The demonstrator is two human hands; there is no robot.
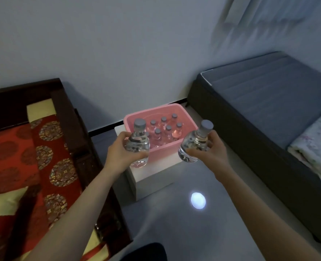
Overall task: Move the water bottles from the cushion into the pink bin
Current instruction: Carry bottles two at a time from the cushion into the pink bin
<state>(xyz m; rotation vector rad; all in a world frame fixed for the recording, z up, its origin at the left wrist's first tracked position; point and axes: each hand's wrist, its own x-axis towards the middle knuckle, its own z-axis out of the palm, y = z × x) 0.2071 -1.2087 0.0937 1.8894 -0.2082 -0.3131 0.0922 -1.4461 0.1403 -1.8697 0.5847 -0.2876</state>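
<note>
The pink bin (167, 147) stands on a white box against the wall, with several grey-capped water bottles (164, 131) upright inside it. My left hand (120, 154) grips a clear water bottle (138, 144) by its body, held upright in front of the bin's near left corner. My right hand (207, 149) grips a second water bottle (194, 143), tilted slightly right, just off the bin's near right corner. Both held bottles hover above floor level, outside the bin. The red patterned cushion (48, 157) lies on the wooden seat at the left.
A white box (156, 174) carries the bin. A dark wooden bench frame (77, 132) borders the cushion on the left. A grey bed (269, 102) with a floral blanket (317, 140) fills the right side. Grey glossy floor (174, 223) lies between them.
</note>
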